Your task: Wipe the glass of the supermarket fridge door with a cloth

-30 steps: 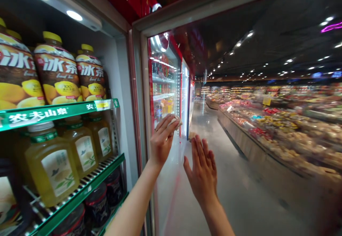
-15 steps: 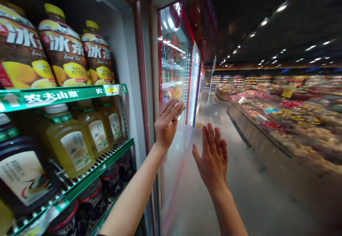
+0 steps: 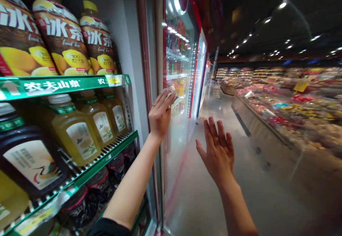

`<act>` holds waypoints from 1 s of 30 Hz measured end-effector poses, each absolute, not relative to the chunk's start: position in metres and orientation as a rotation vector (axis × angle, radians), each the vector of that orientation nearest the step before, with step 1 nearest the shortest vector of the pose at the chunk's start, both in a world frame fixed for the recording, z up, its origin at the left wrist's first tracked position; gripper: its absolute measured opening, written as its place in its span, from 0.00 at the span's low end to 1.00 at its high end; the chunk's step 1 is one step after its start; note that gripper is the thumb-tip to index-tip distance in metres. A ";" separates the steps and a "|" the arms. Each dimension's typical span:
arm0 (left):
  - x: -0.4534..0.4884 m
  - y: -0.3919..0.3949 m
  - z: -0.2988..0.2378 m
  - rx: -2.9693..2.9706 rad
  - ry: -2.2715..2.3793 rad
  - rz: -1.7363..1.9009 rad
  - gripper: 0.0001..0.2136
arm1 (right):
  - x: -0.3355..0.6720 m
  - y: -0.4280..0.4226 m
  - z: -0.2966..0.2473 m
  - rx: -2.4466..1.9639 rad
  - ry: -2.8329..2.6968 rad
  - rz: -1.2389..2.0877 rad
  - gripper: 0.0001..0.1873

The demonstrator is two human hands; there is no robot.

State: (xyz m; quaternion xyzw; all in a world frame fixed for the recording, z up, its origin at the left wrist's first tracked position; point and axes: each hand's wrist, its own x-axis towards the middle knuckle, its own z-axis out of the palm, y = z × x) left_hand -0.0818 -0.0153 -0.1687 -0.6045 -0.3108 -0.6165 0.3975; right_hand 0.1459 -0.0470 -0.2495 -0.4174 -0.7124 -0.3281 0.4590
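Note:
My left hand point(image 3: 159, 116) is closed over a crumpled whitish cloth point(image 3: 171, 96), pressing it to the glass door point(image 3: 176, 168) near the door's frame. A ring shows on one of its fingers. To the right, my right hand point(image 3: 217, 150) is raised with its fingers apart, palm toward the glass; nothing is in it. Whether that palm touches the pane cannot be made out. The door belongs to a drinks cooler whose shelves stand open at my left.
Iced tea bottles point(image 3: 62, 40) fill the upper shelf, above a green shelf edge point(image 3: 64, 85). Below stand yellow drink bottles point(image 3: 80, 136) and dark cans point(image 3: 98, 186). Through the glass, a lit cooler point(image 3: 184, 51), an aisle floor point(image 3: 213, 100) and a produce-style display point(image 3: 294, 111) appear.
My left hand has slid slightly left and up with the cloth, nearer the door frame. My right hand has shifted a little right, its fingers spread wider. The view has tilted slightly.

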 end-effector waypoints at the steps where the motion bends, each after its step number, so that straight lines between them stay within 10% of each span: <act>1: -0.081 -0.017 -0.174 -1.544 -0.796 -1.560 0.26 | 0.146 -0.047 -0.249 -1.023 -1.756 -0.815 0.48; 30: -0.069 -0.036 -0.227 -1.565 -0.932 -1.473 0.27 | 0.144 -0.052 -0.250 -1.053 -1.765 -0.727 0.47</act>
